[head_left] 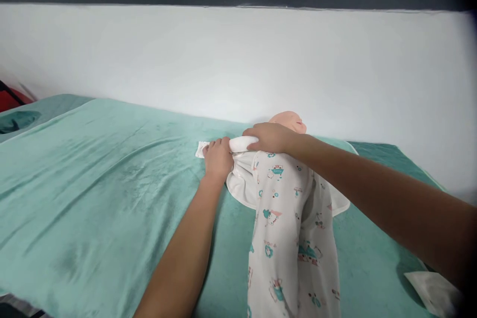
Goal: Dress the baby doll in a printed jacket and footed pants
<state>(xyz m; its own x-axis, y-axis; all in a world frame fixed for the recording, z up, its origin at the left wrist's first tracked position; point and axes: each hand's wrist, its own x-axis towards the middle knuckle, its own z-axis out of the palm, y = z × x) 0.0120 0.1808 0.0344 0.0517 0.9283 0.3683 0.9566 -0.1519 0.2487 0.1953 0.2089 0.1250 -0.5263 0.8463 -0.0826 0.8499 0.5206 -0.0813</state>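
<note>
Pinching 1 white sleeve [239, 144]: left hand [218, 158] near cuff [200, 149], right hand [272, 136] beside doll's head [287, 120].

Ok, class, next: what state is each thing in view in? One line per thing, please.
Left hand: closed on the sleeve
Right hand: closed on the sleeve's other end
Sleeve: held out sideways
Baby clothes: laid out, creased
Doll: head partly hidden by the right hand
Green sheet: spread, wrinkled
</note>
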